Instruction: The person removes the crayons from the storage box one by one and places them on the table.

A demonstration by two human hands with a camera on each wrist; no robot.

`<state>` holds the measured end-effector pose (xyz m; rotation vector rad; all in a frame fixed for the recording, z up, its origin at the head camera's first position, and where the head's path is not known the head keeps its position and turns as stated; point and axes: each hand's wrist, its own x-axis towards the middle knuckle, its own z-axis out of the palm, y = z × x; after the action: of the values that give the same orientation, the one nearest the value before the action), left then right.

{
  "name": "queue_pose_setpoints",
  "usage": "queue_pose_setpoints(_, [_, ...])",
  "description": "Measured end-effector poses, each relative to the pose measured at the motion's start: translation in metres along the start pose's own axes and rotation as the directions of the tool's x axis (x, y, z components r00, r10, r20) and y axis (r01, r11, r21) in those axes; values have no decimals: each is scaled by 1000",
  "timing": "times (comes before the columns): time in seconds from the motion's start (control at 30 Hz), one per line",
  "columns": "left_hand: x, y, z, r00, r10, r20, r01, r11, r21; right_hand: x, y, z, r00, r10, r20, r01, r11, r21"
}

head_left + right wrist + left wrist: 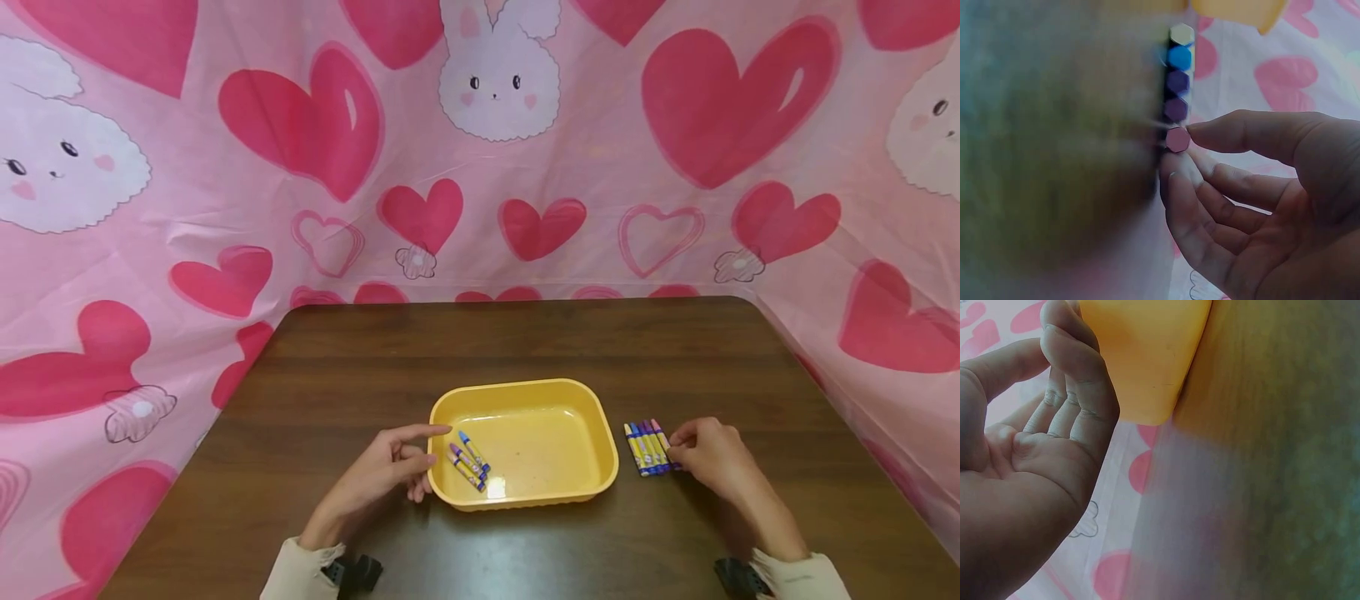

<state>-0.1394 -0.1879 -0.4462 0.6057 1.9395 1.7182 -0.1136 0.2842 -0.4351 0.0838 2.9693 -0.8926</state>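
Head view shows the right hand (708, 454) pinching the pink crayon (1177, 139) between thumb and fingers, at the right end of a close-set crayon row (647, 447) on the counter (360, 367). Left hand (386, 462), loosely spread, is at the yellow tray's rim (525, 502); three crayons (471, 463) lie inside. Such tight spacing could make a sideways tug scatter neighbours; a left-hand nudge could shift the tray.

On my feed I see five yellow-wrapped crayons (647, 450) side by side, right of yellow tray (543, 442); three more crayons (468, 461) slant inside, left end.
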Motion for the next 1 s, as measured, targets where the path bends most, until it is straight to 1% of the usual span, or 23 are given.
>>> queue_pose_setpoints(0.17, [3, 0, 0, 1000, -11, -2, 11, 1000, 3, -1, -2, 0, 1000, 14, -15, -14, 1000, -14])
queue_pose_setpoints(0.3, [3, 0, 0, 1000, 12, -2, -12, 1000, 7, -1, -4, 0, 1000, 13, -7, -13, 1000, -13])
queue_pose_setpoints(0.37, [3, 0, 0, 1000, 13, -6, -13, 1000, 8, -1, -4, 0, 1000, 9, -8, -10, 1000, -14])
queue_pose_setpoints(0.7, [1, -2, 0, 1000, 2, -8, -2, 1000, 15, -3, -9, -2, 997, -30, -70, 26, 998, -59])
queue_pose_setpoints(0.83, [0, -2, -1, 1000, -6, -10, 7, 1000, 17, -5, -20, -3, 991, -65, -115, 57, 996, -71])
queue_pose_setpoints(1.0, [-1, -1, -2, 1000, -15, -16, 16, 1000, 18, -5, -47, -5, 972, -131, -192, 118, 990, -80])
